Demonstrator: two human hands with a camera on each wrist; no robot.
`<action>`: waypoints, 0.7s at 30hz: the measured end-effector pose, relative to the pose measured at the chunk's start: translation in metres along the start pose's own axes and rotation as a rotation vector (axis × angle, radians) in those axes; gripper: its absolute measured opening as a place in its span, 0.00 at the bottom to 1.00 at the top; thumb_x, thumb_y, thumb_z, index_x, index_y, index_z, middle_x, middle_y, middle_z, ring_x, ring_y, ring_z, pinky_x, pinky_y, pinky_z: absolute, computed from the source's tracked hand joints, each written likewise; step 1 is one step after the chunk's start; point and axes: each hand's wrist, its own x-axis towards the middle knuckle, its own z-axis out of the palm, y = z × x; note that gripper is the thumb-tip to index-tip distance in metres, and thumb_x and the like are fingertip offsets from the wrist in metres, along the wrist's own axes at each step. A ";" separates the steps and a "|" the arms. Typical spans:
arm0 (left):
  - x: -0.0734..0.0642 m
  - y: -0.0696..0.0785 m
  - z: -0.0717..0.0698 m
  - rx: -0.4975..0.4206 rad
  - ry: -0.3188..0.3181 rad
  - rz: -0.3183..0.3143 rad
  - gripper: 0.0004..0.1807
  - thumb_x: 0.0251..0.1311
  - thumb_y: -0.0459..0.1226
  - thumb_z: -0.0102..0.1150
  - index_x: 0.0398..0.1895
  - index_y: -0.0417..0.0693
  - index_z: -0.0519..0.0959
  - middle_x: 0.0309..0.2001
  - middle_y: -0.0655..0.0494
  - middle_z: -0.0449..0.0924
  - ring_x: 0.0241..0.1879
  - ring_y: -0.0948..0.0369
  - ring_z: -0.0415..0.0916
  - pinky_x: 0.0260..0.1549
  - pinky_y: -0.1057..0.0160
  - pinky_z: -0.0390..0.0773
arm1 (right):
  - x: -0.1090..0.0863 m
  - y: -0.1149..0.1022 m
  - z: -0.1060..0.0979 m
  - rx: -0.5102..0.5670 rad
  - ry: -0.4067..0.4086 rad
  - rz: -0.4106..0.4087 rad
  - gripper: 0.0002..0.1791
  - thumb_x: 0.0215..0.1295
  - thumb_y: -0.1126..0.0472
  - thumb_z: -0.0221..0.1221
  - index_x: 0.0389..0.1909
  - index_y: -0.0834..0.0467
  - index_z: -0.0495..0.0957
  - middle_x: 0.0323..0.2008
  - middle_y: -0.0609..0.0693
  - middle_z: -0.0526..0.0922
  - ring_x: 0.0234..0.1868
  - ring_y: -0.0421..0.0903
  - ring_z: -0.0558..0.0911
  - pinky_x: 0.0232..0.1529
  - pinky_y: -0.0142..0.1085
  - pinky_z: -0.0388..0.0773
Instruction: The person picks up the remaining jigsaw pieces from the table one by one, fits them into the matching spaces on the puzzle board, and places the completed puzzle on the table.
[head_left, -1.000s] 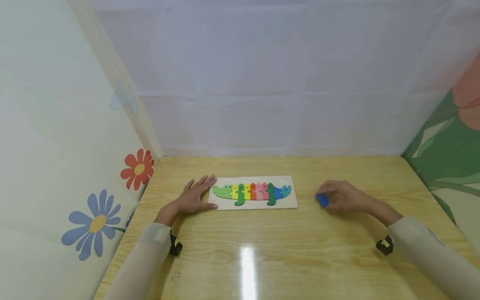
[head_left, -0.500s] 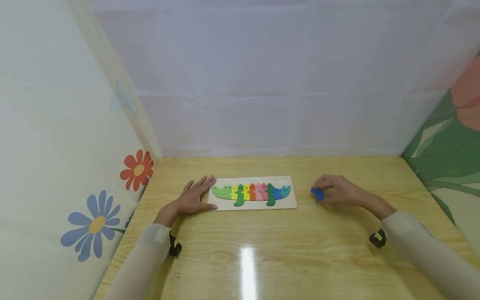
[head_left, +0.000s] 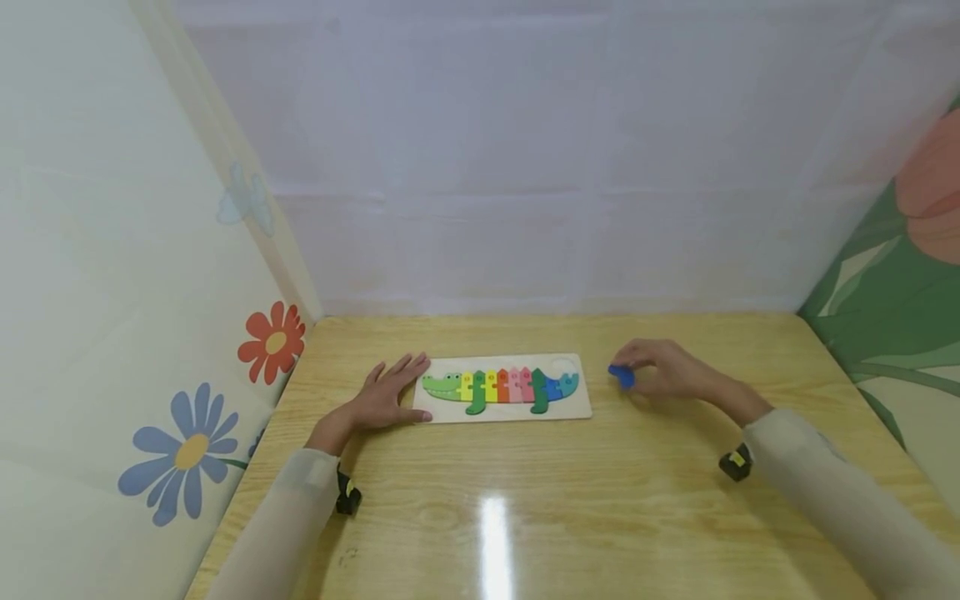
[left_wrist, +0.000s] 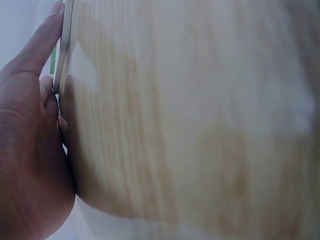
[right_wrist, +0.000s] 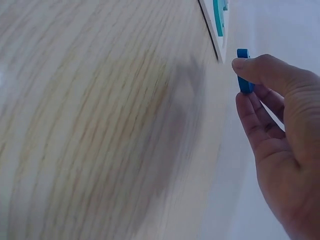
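Observation:
A wooden crocodile puzzle board [head_left: 450, 412] lies on the table, its body made of coloured pieces. At the upper right of the board an outlined recess [head_left: 564, 364] stands without a piece, beside the light blue tail piece [head_left: 569, 383]. My left hand [head_left: 382, 396] rests at the board's left end, thumb and fingers spread straight; in the left wrist view the thumb [left_wrist: 42, 37] lies along the board's edge. My right hand [head_left: 663, 369] pinches a small blue puzzle piece [head_left: 622, 375] just right of the board. In the right wrist view the blue piece shows edge-on between thumb and fingers.
Under everything is a light wood table [head_left: 570, 500] with a bright light reflection near its front. A white cloth backdrop [head_left: 480, 167] stands behind it, and flower-printed panels flank both sides. Black wrist devices sit under both sleeves.
My right hand has moved left and slightly away from me with the blue puzzle piece, coming nearer to the board. The left hand stays in place at the board's left end.

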 end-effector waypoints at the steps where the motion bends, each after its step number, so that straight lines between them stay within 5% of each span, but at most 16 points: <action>1: 0.000 0.000 0.000 0.000 0.000 0.000 0.58 0.63 0.59 0.72 0.86 0.46 0.52 0.86 0.48 0.46 0.85 0.43 0.38 0.76 0.30 0.32 | 0.002 0.000 0.000 -0.009 0.000 0.005 0.19 0.55 0.73 0.76 0.49 0.62 0.89 0.49 0.55 0.89 0.46 0.54 0.90 0.49 0.49 0.88; 21: 0.001 -0.001 0.000 -0.001 -0.011 0.000 0.57 0.63 0.58 0.71 0.86 0.46 0.52 0.86 0.47 0.46 0.85 0.42 0.37 0.76 0.29 0.31 | 0.030 0.003 0.002 -0.023 -0.054 0.055 0.21 0.57 0.74 0.75 0.53 0.64 0.88 0.54 0.59 0.87 0.52 0.58 0.88 0.55 0.50 0.86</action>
